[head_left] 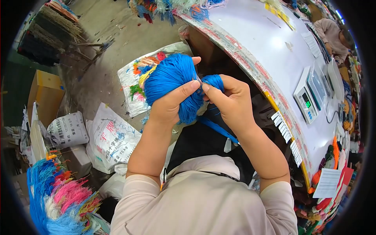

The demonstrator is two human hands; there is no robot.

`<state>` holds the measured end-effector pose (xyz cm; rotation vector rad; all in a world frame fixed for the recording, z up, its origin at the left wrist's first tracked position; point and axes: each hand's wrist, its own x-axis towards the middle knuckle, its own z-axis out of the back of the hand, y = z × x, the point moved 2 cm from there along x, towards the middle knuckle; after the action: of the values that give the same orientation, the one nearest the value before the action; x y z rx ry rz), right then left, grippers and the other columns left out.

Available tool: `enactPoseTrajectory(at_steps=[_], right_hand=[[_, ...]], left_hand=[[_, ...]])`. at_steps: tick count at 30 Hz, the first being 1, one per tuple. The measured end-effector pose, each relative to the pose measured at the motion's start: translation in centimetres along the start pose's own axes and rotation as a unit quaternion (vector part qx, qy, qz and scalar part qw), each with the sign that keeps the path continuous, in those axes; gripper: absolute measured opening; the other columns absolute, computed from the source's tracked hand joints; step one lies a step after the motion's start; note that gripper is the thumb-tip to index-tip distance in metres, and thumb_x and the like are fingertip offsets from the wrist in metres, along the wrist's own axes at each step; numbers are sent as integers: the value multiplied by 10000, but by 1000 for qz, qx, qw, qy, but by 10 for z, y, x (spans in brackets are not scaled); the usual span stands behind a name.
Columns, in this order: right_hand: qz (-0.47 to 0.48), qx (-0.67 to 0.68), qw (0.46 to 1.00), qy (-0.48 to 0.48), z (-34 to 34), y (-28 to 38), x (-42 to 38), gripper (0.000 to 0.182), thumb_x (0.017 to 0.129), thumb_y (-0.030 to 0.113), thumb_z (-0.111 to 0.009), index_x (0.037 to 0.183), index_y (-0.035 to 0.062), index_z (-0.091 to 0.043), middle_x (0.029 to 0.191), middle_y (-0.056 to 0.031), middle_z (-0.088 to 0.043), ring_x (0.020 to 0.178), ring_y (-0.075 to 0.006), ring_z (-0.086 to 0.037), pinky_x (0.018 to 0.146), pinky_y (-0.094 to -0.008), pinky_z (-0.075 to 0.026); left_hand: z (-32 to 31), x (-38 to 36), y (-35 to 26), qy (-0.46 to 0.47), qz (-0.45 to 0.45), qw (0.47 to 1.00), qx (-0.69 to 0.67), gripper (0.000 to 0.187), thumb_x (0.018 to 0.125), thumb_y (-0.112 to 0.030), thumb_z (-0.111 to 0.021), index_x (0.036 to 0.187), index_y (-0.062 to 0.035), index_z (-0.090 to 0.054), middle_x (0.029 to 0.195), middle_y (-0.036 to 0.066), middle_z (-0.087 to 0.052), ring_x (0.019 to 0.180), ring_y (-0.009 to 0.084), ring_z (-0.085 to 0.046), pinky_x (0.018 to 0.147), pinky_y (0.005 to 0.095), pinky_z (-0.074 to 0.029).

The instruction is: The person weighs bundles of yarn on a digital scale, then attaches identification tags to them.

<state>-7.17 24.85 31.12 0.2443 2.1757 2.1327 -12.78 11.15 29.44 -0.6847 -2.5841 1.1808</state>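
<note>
A thick bundle of bright blue yarn (pixel 170 76) is held up in front of me. My left hand (pixel 172 103) grips it from below, thumb pressed across the strands. My right hand (pixel 231 102) pinches a smaller blue loop (pixel 213 81) at the bundle's right end, fingertips meeting the left thumb. A blue strand (pixel 217 129) trails down beneath my right wrist toward my lap.
A white worktable (pixel 270 43) curves along the right with a digital scale (pixel 307 100) and paper labels (pixel 284 127). Another person (pixel 333 35) sits at its far end. Printed sacks (pixel 111 139), a cardboard box (pixel 47 94) and multicoloured tassels (pixel 58 199) lie on the floor at left.
</note>
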Motion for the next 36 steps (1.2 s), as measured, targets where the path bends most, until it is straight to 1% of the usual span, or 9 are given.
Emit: enactPoseTrajectory(at_steps=[8, 11, 13, 15, 20, 22, 29, 32, 36], right_hand=[[-138, 217, 965, -56, 22, 0, 18, 191, 909, 174, -483, 790, 50, -566, 694, -19, -575, 654, -117, -525, 694, -270, -441], [-244, 420, 874, 11, 83, -8, 58, 151, 936, 104, -451, 802, 48, -494, 555, 74, -269, 445, -40, -264, 423, -244, -306], [-210, 46, 977, 11, 105, -4, 67, 174, 902, 176, -551, 837, 16, -578, 587, 42, -409, 467, -61, -345, 424, -269, -311], [-60, -426, 899, 82, 101, -6, 65, 252, 825, 239, -665, 901, 0, -653, 717, -84, -617, 628, -195, -570, 599, -334, -466], [-6, -456, 851, 261, 35, 34, 7, 156, 758, 128, -624, 850, 2, -614, 785, -199, -655, 806, -369, -642, 696, -444, -509], [115, -441, 881, 125, 46, 27, -11, 155, 807, 113, -590, 836, -25, -525, 792, -219, -626, 774, -386, -631, 659, -424, -511], [-56, -73, 966, -243, 105, -32, -111, 82, 909, 107, -584, 874, 40, -615, 810, -50, -606, 757, -137, -618, 677, -262, -480], [-108, 132, 810, -562, 173, -104, -189, 218, 876, 261, -658, 939, 54, -638, 834, -22, -620, 719, -95, -555, 635, -231, -428], [-190, 264, 670, -667, 230, -138, -240, 281, 860, 396, -666, 928, 125, -633, 705, 75, -493, 608, -56, -428, 560, -238, -307]], left_hand=[[15, 10, 13, 62, 35, 983, -171, 541, 773, -60, -591, 1277, 79, -451, 865, 45, -555, 798, 152, -580, 917, 374, -440], [37, 6, 34, 196, 103, 821, -527, 616, 777, -19, -563, 1364, 30, -383, 911, 58, -492, 695, 126, -558, 929, 384, -453], [28, -1, 35, 231, 75, 796, -554, 720, 790, -32, -586, 1446, -24, -289, 1129, 104, -485, 642, 112, -548, 907, 385, -464], [24, 4, 39, 236, 37, 868, -436, 836, 801, -91, -626, 1496, -58, -162, 1457, 203, -287, 613, 110, -542, 870, 371, -470], [-4, 12, 46, 175, 109, 977, -49, 811, 714, -148, -651, 1420, 26, -291, 1291, 197, -448, 557, 101, -540, 720, 251, -477], [-10, 10, 54, 174, 141, 974, 35, 575, 751, -123, -614, 1267, 64, -443, 865, 93, -631, 552, 108, -550, 600, 198, -446], [-42, 8, 97, 116, 145, 982, 47, 177, 845, -64, -610, 997, 21, -580, 715, 92, -613, 529, 151, -527, 600, 272, -453], [-47, 12, 107, 89, 146, 985, 36, 131, 838, -54, -617, 956, 1, -602, 734, 92, -622, 527, 148, -524, 636, 295, -464], [-59, 14, 121, 74, 166, 982, 49, 151, 827, -61, -638, 965, -8, -608, 756, 90, -631, 542, 153, -535, 646, 293, -465]])
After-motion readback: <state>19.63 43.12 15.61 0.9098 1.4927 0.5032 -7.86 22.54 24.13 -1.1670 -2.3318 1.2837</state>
